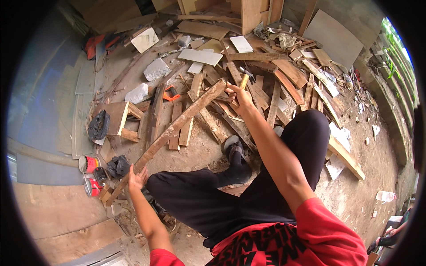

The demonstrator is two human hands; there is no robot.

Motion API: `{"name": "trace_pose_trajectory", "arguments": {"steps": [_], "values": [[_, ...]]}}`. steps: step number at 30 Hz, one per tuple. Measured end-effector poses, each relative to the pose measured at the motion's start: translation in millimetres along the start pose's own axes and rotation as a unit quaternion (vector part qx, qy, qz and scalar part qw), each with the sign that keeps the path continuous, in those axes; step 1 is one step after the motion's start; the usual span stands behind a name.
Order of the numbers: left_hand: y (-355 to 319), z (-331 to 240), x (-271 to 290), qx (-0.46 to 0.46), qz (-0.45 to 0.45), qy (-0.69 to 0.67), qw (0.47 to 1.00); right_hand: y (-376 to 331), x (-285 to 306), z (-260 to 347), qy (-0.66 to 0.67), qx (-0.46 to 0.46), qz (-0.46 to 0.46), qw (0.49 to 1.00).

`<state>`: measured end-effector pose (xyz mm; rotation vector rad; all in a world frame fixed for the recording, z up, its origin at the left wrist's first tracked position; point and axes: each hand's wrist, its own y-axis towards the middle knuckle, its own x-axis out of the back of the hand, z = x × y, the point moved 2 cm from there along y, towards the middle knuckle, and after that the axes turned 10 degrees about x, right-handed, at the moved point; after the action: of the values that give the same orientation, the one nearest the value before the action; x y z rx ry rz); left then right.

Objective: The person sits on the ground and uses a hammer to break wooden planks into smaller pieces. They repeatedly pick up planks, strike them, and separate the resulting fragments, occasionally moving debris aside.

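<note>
1. Far left, two red cans (90,174) lie on the dirt beside a black rag (117,165), close to the low end of a long plank (171,131).
2. The left hand (136,179) rests on that plank near its lower end, fingers curled loosely over the edge (more steadying than gripping, from where I stand).
3. The plank runs up and to the right on a slant, over a small wooden stool (116,117) side and a heap of scrap boards (266,84), its top end just beside the right hand.
4. An orange-handled saw (170,93) lies among the scraps above the plank.
5. The right hand (237,94) is raised, fingers wrapped tight around the wooden handle of a hammer (244,76), head up.
6. A dark shoe (235,153) stands on the ground under the arm.
</note>
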<state>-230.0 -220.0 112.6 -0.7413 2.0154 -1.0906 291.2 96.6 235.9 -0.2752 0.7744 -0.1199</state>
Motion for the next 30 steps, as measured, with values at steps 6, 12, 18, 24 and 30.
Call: {"name": "trace_pose_trajectory", "arguments": {"steps": [6,12,18,24,30], "values": [[45.7,21.6,-3.8,0.094,0.006,-0.273,0.957,18.4,53.7,-13.2,-0.027,-0.034,-0.022,0.999],[68.4,47.7,18.7,0.115,0.027,0.046,0.992,10.3,77.5,-31.9,-0.229,-0.048,-0.049,0.971],[111.2,57.7,36.8,0.191,0.035,0.158,0.968,-3.3,136.0,-69.0,-0.429,0.007,-0.050,0.902],[124.7,37.0,72.6,0.238,0.028,0.252,0.938,-22.2,158.9,-100.1,-0.617,0.021,-0.016,0.787],[102.9,2.4,-93.3,-0.184,-0.220,0.597,0.749,-7.7,178.6,-93.1,-0.714,0.081,-0.030,0.695]]}}
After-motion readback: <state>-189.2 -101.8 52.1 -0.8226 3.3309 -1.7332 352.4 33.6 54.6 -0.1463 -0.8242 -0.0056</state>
